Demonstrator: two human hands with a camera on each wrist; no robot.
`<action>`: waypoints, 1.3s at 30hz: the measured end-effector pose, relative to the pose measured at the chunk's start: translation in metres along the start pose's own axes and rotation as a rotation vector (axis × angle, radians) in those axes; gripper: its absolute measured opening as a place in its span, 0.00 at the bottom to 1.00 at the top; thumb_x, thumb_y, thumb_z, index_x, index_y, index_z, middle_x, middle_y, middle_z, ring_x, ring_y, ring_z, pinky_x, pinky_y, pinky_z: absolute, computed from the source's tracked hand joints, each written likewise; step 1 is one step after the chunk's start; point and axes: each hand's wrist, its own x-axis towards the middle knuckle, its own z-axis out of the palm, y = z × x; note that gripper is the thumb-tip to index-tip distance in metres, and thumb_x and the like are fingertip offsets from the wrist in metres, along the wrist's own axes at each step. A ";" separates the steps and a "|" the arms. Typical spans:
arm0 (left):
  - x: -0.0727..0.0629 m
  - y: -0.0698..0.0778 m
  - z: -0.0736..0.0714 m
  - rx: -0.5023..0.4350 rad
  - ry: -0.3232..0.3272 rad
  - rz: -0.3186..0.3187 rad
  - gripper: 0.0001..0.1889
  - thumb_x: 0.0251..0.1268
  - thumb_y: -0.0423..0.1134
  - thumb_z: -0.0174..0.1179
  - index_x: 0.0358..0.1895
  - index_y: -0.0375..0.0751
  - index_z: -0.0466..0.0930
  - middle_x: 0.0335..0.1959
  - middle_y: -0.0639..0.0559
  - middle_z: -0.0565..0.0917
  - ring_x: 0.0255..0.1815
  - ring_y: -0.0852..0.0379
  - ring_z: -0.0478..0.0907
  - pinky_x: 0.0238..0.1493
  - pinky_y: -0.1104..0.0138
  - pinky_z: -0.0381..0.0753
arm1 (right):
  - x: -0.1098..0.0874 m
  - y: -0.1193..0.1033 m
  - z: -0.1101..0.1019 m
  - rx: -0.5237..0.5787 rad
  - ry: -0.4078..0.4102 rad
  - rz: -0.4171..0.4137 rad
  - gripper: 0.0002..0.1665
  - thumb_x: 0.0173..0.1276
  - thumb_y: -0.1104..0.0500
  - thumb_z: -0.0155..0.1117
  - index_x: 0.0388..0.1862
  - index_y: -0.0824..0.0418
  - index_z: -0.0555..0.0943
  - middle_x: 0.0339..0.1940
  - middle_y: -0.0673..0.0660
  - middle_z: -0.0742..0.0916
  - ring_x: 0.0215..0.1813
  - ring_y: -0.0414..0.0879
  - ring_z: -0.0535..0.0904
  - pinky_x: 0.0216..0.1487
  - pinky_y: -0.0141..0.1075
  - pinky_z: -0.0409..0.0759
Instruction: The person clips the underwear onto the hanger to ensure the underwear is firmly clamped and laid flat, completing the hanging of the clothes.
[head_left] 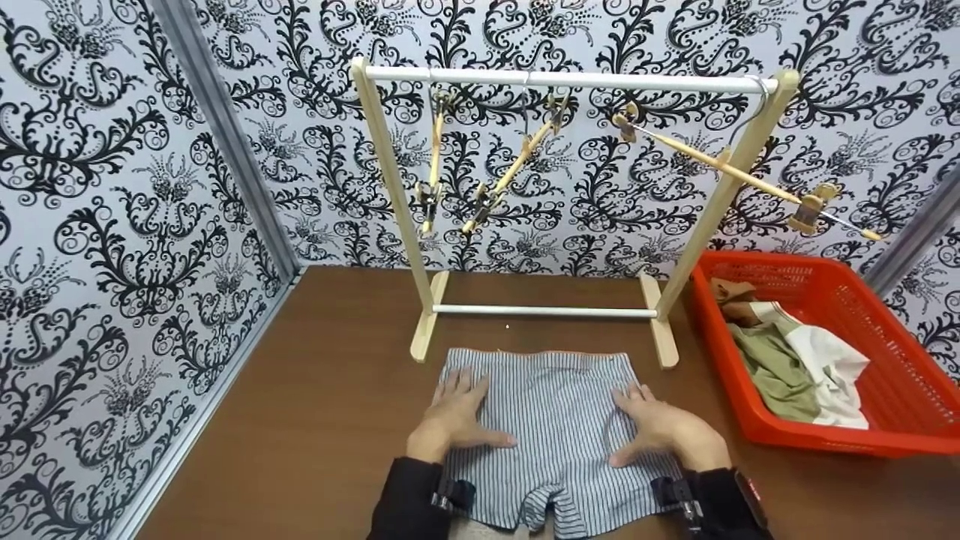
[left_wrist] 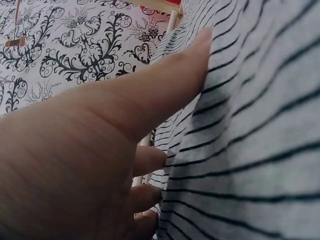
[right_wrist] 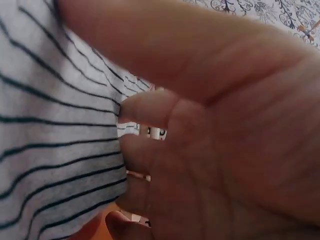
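A pair of striped shorts (head_left: 551, 420) lies spread on the brown table, waistband away from me and leg openings towards me. My left hand (head_left: 457, 420) rests on the left side of the shorts, fingers extended and thumb pointing inward. On the right side my right hand (head_left: 660, 427) lies in the same way, its fingertips touching the cloth. Both wrist views show the striped fabric close up, with the left thumb (left_wrist: 165, 82) against it and the right fingers (right_wrist: 142, 107) at its surface.
Behind the shorts stands a wooden rack (head_left: 544, 310) with a white top bar. Several clip hangers (head_left: 517, 165) hang from it. A red basket (head_left: 847, 442) on the right holds green, white and brown cloths (head_left: 776, 367). Patterned walls enclose the table (head_left: 300, 420).
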 end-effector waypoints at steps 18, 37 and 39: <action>0.000 0.015 -0.021 -0.207 0.204 0.085 0.48 0.65 0.51 0.68 0.76 0.24 0.55 0.76 0.25 0.57 0.77 0.30 0.53 0.75 0.42 0.51 | 0.006 -0.045 0.027 -0.086 -0.002 0.040 0.72 0.47 0.36 0.81 0.82 0.62 0.54 0.78 0.80 0.45 0.76 0.81 0.37 0.68 0.75 0.45; -0.030 0.072 -0.172 -0.804 0.766 0.272 0.44 0.74 0.53 0.58 0.82 0.41 0.43 0.80 0.43 0.57 0.76 0.52 0.62 0.72 0.64 0.64 | 0.005 -0.053 0.032 -0.139 -0.033 0.089 0.76 0.44 0.36 0.82 0.83 0.60 0.50 0.80 0.78 0.43 0.76 0.80 0.35 0.65 0.77 0.47; -0.028 0.076 -0.180 -0.777 0.777 0.300 0.42 0.74 0.50 0.58 0.81 0.40 0.45 0.79 0.41 0.58 0.76 0.51 0.63 0.73 0.61 0.63 | 0.004 -0.054 0.032 -0.135 -0.038 0.091 0.76 0.45 0.36 0.82 0.83 0.60 0.50 0.80 0.78 0.43 0.76 0.80 0.34 0.65 0.77 0.46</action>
